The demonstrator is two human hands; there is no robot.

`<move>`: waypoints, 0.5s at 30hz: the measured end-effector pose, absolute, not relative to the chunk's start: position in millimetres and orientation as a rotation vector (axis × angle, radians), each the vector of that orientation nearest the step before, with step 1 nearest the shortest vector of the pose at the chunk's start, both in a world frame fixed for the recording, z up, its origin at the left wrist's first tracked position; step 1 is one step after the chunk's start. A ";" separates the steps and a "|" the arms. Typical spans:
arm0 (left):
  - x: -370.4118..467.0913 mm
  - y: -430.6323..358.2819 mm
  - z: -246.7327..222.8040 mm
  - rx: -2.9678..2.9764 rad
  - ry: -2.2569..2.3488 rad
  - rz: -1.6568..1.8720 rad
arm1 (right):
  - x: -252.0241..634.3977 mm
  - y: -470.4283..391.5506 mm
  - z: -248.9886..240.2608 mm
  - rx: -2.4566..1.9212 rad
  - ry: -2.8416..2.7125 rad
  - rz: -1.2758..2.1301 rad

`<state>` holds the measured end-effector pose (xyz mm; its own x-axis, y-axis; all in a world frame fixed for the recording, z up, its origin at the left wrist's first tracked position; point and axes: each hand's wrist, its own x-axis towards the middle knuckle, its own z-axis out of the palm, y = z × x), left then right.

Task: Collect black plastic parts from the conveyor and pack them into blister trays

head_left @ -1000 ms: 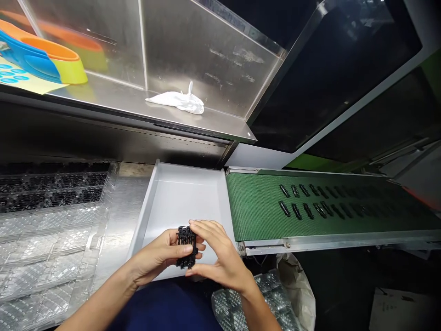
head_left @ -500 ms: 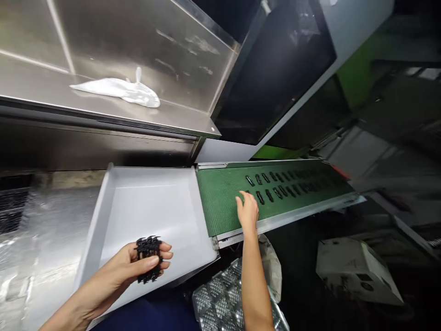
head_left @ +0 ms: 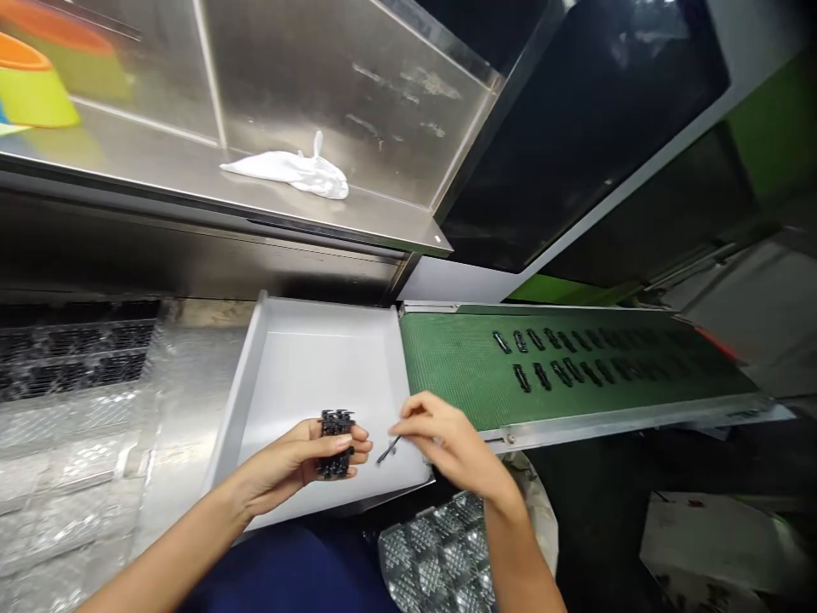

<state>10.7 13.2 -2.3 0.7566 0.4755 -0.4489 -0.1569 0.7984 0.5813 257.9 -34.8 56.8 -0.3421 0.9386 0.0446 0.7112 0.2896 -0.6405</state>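
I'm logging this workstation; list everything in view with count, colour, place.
Held stack: one, black, in left hand
Single part: one, black, in right hand
Belt parts: two rows, count unclear, black, on belt
Belt: one, green, right
White tray: one, white, centre
Clear trays: several, transparent, left
Tray parts: many, black, in clear trays
Clear packaging: count unclear, transparent, bottom centre
Sack: one, pale, beside packaging
Glove-like item: one, white, on shelf
Shelf: one, silver, upper left
Bowl-like object: one, yellow and orange, upper left
Dark panel: one, black, upper right
Box: one, pale, lower right
Left hand: one, bare, over white tray
Right hand: one, bare, beside belt
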 end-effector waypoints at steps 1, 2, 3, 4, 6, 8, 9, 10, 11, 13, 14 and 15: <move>9.6 11.9 -3.2 0.538 0.595 0.339 | 237.5 -38.7 59.5 -1.423 -2.180 0.773; 8.3 10.3 -4.2 0.529 0.585 0.330 | 220.5 -41.6 60.3 -1.400 -2.174 0.772; 6.8 8.6 -5.0 0.519 0.590 0.333 | 207.1 -43.2 59.2 -1.395 -2.134 0.754; 5.1 7.0 -5.7 0.509 0.602 0.347 | 197.1 -43.6 56.1 -1.385 -2.078 0.741; 1.6 4.6 -6.8 0.484 0.620 0.385 | 185.1 -41.5 46.2 -1.329 -1.942 0.752; -1.1 3.3 -7.8 0.460 0.609 0.406 | 180.0 -37.9 35.2 -1.295 -1.810 0.778; -2.0 3.0 -8.3 0.446 0.601 0.411 | 178.8 -36.3 30.8 -1.296 -1.766 0.780; -2.6 2.9 -8.9 0.432 0.600 0.423 | 178.2 -35.1 27.6 -1.306 -1.753 0.766; -2.8 2.9 -9.6 0.420 0.604 0.435 | 178.1 -34.3 25.6 -1.321 -1.776 0.737; -2.7 3.2 -11.3 0.412 0.624 0.468 | 178.9 -34.2 24.6 -1.334 -1.917 0.656; -2.3 3.7 -12.2 0.412 0.635 0.482 | 179.7 -34.5 25.1 -1.326 -2.017 0.620; -1.9 4.3 -13.1 0.416 0.646 0.491 | 180.8 -34.9 25.7 -1.316 -2.108 0.587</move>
<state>-1.9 4.3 -13.1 0.6928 0.5514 -0.4648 -0.3008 0.8067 0.5087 180.8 -34.9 25.7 -0.3455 0.9070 0.2410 0.6518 0.4166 -0.6337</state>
